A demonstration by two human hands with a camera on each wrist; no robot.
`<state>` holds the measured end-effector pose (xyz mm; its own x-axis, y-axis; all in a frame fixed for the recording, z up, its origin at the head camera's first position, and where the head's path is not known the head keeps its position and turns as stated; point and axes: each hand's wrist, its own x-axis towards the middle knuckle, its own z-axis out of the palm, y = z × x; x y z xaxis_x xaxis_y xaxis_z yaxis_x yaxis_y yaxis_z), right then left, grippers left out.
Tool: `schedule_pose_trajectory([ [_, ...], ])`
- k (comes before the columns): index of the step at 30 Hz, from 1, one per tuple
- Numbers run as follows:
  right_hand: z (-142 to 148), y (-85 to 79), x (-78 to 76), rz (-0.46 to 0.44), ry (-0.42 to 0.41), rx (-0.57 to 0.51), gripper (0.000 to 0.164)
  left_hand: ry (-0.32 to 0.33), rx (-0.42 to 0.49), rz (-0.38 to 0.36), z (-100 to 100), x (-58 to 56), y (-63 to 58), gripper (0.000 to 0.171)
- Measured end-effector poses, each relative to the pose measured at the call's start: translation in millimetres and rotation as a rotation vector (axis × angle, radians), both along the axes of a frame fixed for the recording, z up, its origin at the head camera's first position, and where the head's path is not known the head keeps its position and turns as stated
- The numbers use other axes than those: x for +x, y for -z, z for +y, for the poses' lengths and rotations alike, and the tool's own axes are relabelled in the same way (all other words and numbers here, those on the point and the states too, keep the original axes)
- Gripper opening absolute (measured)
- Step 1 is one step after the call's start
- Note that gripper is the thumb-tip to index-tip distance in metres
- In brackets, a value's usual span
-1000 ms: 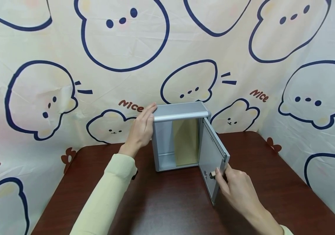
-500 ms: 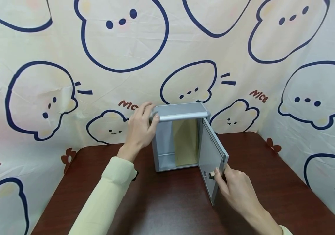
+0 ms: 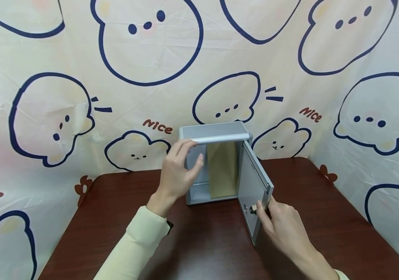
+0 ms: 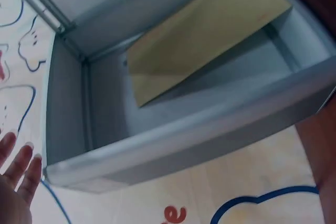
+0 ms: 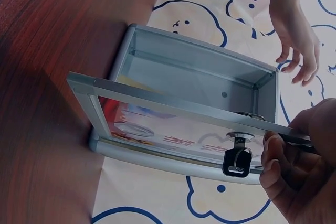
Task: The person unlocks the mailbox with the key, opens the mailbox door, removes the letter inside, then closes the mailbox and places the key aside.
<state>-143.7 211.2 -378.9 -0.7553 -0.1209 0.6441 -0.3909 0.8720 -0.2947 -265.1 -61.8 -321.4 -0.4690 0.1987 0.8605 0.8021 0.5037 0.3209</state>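
A grey metal box (image 3: 215,130) stands upright on the table, its hinged door (image 3: 250,179) swung out to the right. Inside leans a flat tan envelope-like piece (image 4: 205,38). My right hand (image 3: 284,221) pinches the door's free edge near the lock, thumb on the inner face. In the right wrist view, a black-headed key (image 5: 237,162) hangs from the lock, and the door's window shows red and white print. My left hand (image 3: 176,171) is in front of the box's upper left corner, fingers spread and holding nothing; the left wrist view shows its fingertips beside the box.
The dark brown wooden table (image 3: 115,225) lies under the box. Behind and on both sides hangs a pale cloth (image 3: 143,101) printed with blue cartoon outlines, close behind the box.
My left hand has come off the box's upper left side and moved forward and right, across its front corner. My right hand and the door stay nearly where they were.
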Motion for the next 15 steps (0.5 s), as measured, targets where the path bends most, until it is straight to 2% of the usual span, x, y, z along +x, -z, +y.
schedule_pose_trajectory([
  [3,0.4,-0.1,0.7,-0.001,0.007,0.003,0.027,0.057,-0.013,-0.045,7.5,2.2,11.7,0.03],
  [7,0.7,0.0,0.8,-0.007,0.008,0.001,0.026,0.075,-0.038,-0.147,18.2,0.9,31.4,0.033],
  [15,1.1,0.1,0.0,-0.013,0.008,-0.002,0.028,0.049,-0.062,-0.461,34.6,-10.3,64.0,0.062],
])
